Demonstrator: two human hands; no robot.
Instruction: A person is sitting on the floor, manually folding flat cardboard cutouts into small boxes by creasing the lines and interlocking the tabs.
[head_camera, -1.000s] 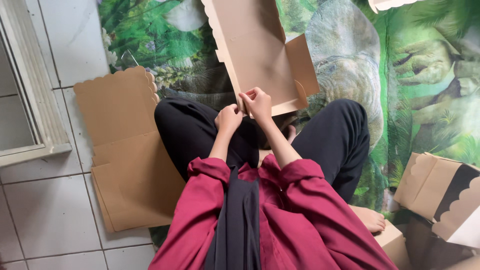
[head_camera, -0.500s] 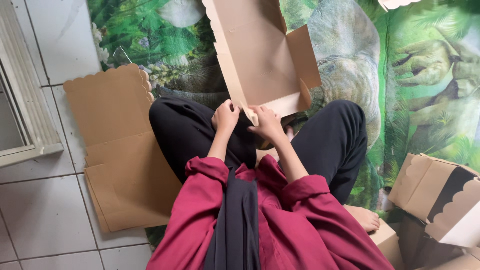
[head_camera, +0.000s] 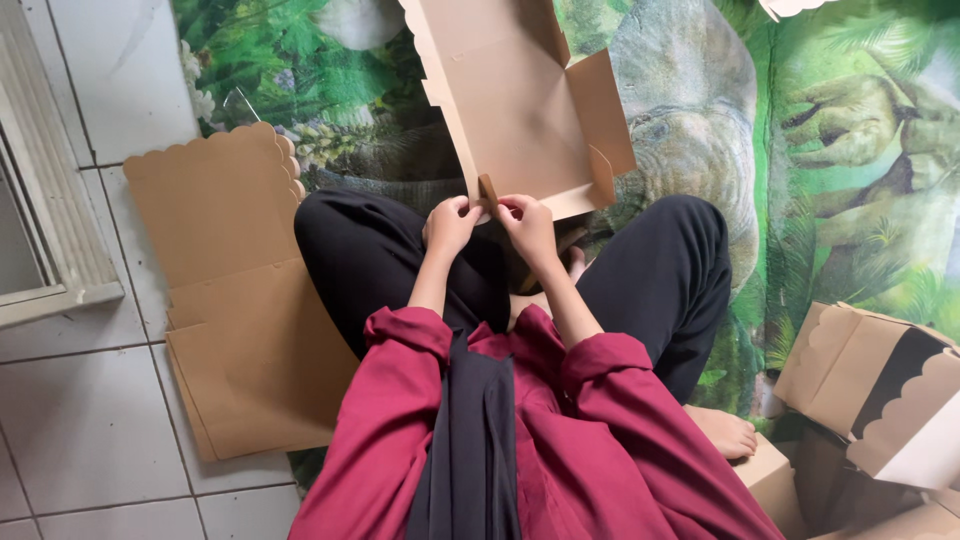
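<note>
At the far left lies the white tiled floor (head_camera: 80, 430), with a pale window frame (head_camera: 60, 250) along its edge. Next to it, a stack of flat brown cardboard sheets with scalloped edges (head_camera: 225, 300) rests on the tiles, just beside the person's black-trousered knee. In the middle, the left hand (head_camera: 450, 225) has its fingers (head_camera: 468, 208) pinched together on a small brown cardboard tab (head_camera: 488, 188) at the near edge of the half-folded brown cardboard box (head_camera: 510, 90), which stands tilted over the lap (its inside faces the camera). The right hand (head_camera: 528, 228), touching the left, clamps its fingers on the same near edge. Beneath lies a green jungle-print mat with a dinosaur picture (head_camera: 830, 150). At the near right sit finished brown scalloped boxes (head_camera: 860, 385), one with a dark window.
</note>
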